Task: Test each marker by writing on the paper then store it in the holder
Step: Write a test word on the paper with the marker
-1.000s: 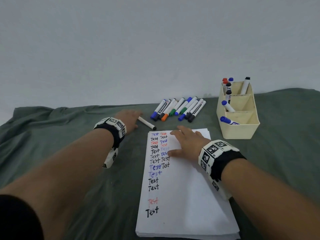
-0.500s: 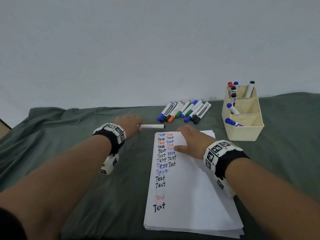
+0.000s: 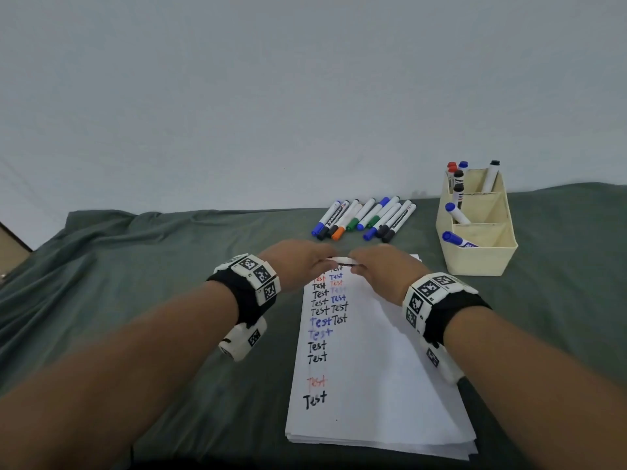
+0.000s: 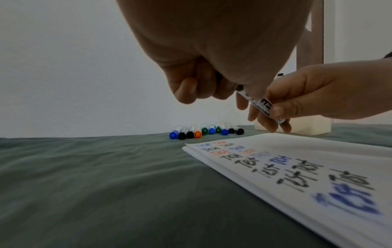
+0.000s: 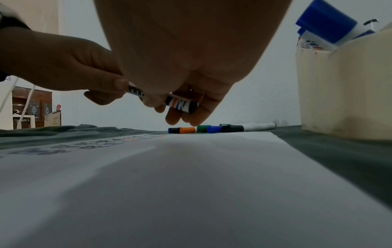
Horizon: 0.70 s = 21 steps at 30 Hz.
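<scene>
Both hands hold one white marker (image 3: 342, 260) level above the top edge of the paper stack (image 3: 380, 385). My left hand (image 3: 298, 262) grips its left end, and my right hand (image 3: 380, 266) pinches its right part. In the left wrist view the marker (image 4: 258, 104) shows a printed barrel between thumb and fingers. In the right wrist view the marker (image 5: 180, 104) has a black end by my right fingers. The paper carries rows of "Test" in black, blue and red. The cream holder (image 3: 481, 252) stands at the right with several markers in its compartments.
A row of several capped markers (image 3: 364, 220) lies on the green cloth (image 3: 135, 283) behind the paper, left of the holder. A white wall rises just behind the table. Furniture shows far left in the right wrist view.
My left hand lifted the marker from the cloth and carried it right over the paper's top. My right hand left the paper and took hold of the marker's other end.
</scene>
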Motion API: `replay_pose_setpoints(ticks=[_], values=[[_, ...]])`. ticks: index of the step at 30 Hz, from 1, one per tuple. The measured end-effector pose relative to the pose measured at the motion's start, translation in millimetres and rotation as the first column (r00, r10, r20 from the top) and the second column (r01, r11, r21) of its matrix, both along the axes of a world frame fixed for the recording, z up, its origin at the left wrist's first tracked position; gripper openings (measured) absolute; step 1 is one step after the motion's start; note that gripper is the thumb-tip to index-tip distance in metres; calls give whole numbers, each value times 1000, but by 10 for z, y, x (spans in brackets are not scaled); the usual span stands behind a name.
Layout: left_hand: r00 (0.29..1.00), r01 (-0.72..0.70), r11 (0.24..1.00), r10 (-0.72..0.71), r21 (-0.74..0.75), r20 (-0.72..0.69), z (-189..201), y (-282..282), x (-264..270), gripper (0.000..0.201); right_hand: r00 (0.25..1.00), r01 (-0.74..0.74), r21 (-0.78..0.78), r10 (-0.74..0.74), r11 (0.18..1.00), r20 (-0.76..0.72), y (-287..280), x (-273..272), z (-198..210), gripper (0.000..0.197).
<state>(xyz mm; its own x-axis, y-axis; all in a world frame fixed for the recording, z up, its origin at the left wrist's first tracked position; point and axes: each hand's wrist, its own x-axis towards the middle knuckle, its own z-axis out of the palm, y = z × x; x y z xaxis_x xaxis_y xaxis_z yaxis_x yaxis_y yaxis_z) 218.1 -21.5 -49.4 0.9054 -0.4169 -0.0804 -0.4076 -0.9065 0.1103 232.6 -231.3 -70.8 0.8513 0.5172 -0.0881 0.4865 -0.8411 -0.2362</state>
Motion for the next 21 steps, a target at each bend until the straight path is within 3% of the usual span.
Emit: replay_pose_setpoints(ticks=[6,9,11,14,21], values=[[979,-201,979,201,-41,19,-94,151,33,27,1000,-15,85,15,996,3,16,-7,-7,16],[926,-377,919,373,-115,-61,-221,317,-18,53,999,35,99,-34,994,-10,-30,-6,-2,16],[886,-464,872,457,-157,-77,-320,446,-84,53,997,76,116,-75,990,-16,-83,0,-7,16],[883,-469,875,466,-123,-53,-372,610,-156,27,996,85,103,-86,991,3,-107,11,-14,17],[944,-330,939,331,98,12,-233,953,-31,24,998,55,63,-57,996,29,-80,33,-49,21]])
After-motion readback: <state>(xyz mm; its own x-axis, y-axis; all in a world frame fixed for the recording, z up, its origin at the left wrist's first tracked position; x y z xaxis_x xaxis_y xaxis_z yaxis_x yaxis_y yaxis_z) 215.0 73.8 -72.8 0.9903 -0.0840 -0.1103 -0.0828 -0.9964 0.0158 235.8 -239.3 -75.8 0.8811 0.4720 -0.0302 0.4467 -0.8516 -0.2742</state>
